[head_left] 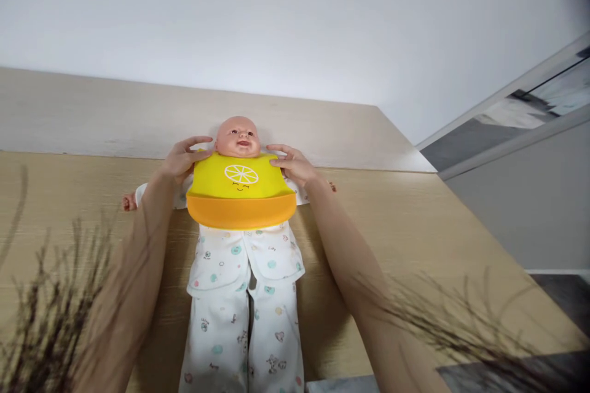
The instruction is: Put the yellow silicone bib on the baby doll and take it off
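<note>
A baby doll (238,137) lies on its back on a light wooden table (378,227), its head at the far side. It wears white patterned pyjamas (244,270) with small coloured prints. Over its chest lies a yellow silicone bib (240,177) with a white citrus-slice design and an orange catch pocket (240,212). My left hand (185,158) holds the bib's upper left corner beside the doll's neck. My right hand (293,164) holds the upper right corner, fingers spread over the edge.
Blurred dark dried plant stems (55,319) rise in the foreground at the left, with more (442,319) at the lower right. A beige panel (138,116) runs behind the table below a white wall (276,24). A grey-framed window or mirror (507,116) stands at the right.
</note>
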`<state>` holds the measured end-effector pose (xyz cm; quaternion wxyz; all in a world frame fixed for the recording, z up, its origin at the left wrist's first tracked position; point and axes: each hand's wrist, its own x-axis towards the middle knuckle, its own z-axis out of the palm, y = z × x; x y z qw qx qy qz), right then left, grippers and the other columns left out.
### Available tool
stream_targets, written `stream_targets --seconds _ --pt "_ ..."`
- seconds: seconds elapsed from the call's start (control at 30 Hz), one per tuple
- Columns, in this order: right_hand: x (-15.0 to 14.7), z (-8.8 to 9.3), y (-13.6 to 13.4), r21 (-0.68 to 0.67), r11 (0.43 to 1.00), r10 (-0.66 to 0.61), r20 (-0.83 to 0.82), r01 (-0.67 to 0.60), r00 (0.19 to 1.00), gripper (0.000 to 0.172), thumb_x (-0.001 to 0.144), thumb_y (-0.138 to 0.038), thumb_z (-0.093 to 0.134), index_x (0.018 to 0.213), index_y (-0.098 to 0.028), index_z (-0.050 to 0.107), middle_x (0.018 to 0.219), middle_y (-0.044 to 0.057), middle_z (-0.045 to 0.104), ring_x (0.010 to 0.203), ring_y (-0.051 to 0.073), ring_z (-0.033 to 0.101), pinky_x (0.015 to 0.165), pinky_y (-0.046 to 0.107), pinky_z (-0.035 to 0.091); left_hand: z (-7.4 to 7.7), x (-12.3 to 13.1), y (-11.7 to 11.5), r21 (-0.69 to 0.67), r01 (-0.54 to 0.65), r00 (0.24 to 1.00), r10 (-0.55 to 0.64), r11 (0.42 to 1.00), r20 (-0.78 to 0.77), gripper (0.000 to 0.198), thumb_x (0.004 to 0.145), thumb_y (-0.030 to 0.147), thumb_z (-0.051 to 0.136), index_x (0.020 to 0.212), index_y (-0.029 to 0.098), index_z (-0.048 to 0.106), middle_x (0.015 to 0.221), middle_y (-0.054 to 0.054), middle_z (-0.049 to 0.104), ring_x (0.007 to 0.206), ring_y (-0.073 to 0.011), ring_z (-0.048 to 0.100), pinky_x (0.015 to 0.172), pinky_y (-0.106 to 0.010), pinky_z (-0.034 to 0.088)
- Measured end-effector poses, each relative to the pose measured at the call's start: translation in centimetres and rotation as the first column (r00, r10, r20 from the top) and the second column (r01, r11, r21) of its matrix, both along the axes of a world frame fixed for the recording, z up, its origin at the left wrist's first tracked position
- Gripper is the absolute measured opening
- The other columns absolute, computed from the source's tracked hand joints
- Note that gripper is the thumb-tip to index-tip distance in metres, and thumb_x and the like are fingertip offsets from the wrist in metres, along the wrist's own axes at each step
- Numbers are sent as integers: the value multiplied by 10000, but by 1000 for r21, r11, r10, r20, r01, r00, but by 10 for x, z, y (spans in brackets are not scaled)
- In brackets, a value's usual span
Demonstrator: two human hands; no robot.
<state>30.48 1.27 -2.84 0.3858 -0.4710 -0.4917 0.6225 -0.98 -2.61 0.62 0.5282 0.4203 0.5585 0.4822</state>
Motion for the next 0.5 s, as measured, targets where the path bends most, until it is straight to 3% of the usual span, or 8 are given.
stream_targets --seconds 0.17,0.3,0.5 --pt "-10 -5 -1 40 998 -43 25 42 999 624 693 -227 904 1288 -172 723 870 5 792 791 184 738 698 273 547 0 1 -6 28 -21 997 23 999 -80 484 662 366 994 1085 194 835 835 -54 775 719 -200 698 607 -280 491" --pt "-11 -5 -1 77 994 -79 3 79 997 602 712 -273 930 1275 -187 736 838 -8 773 778 176 731 722 283 573 6 -2 -10 14 -14 992 15 1000 -127 503 674 375 979 1124 199 839 711 -23 704 618 -175 617 521 -255 384" --pt "-16 -5 -1 90 983 -159 -10 159 987 550 736 -295 917 1248 -201 742 902 21 792 826 187 745 789 312 610 3 -2 -9 30 19 992 -15 999 -122 670 593 368 984 1213 207 790 652 19 651 599 -172 587 564 -267 400"
